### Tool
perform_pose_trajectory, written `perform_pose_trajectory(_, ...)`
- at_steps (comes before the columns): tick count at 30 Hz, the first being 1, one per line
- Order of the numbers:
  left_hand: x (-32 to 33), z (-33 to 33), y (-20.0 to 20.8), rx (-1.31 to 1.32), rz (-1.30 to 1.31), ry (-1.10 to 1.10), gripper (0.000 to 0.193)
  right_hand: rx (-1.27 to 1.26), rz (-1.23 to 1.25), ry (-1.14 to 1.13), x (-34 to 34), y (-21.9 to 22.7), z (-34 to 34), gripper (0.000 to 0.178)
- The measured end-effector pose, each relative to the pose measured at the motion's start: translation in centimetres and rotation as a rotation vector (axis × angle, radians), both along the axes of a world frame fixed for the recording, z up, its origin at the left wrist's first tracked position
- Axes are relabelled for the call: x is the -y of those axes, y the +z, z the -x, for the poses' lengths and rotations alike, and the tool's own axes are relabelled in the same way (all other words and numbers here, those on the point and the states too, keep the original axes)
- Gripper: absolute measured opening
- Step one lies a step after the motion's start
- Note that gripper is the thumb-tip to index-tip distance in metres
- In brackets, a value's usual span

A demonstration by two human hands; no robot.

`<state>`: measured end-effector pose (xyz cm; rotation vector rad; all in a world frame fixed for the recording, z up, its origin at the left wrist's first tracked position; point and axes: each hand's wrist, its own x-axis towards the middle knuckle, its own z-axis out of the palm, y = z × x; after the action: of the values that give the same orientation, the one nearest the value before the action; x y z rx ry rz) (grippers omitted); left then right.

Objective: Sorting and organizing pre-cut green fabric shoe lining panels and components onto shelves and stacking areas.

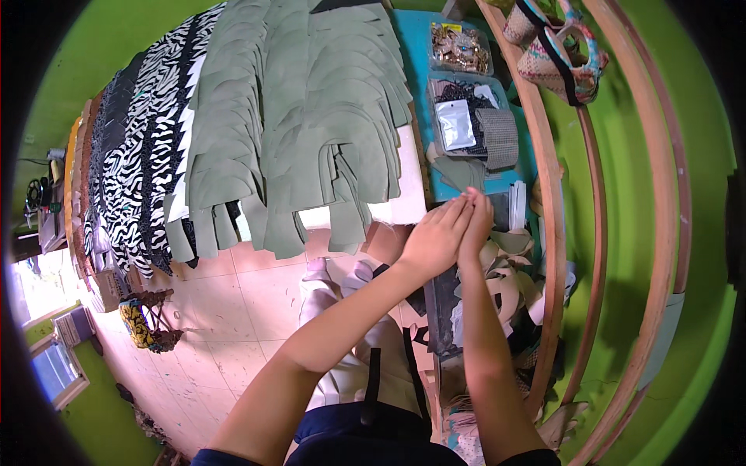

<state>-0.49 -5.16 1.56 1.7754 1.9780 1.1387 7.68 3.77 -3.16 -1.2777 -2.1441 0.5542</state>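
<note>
My left hand (437, 238) and my right hand (476, 227) meet just off the table's right front corner. Their fingers are closed and pressed against each other; whatever lies between them, if anything, is hidden. Just beyond the fingertips, a few grey-green cut pieces (461, 172) lie on a teal surface (416, 31). To the left, overlapping rows of similar grey-green curved pieces (311, 101) cover much of the table. Some of their ends hang over its front edge. A bare strip of the white tabletop (409, 167) shows near my left hand.
Zebra-patterned pieces (159, 101) fill the table's left side. Clear boxes of metal fittings (458, 48) and dark trimmings (458, 89) stand at the right. A wooden rail (536, 132) runs beside them, with woven bags (556, 58) hanging beyond. Scraps (509, 287) lie below my right hand.
</note>
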Motion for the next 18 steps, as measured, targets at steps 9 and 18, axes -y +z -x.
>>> perform_pose_trajectory(9, -5.5, -3.1, -7.4, -0.019, 0.512, 0.176, 0.047, 0.139, 0.237, 0.027, -6.9, -5.0, -3.6, 0.014)
perform_pose_trajectory(18, -4.7, -3.3, -8.6, -0.076, 0.533, 0.141, 0.026, 0.45, 0.145, 0.144, -3.1, -3.2, -6.0, 0.026)
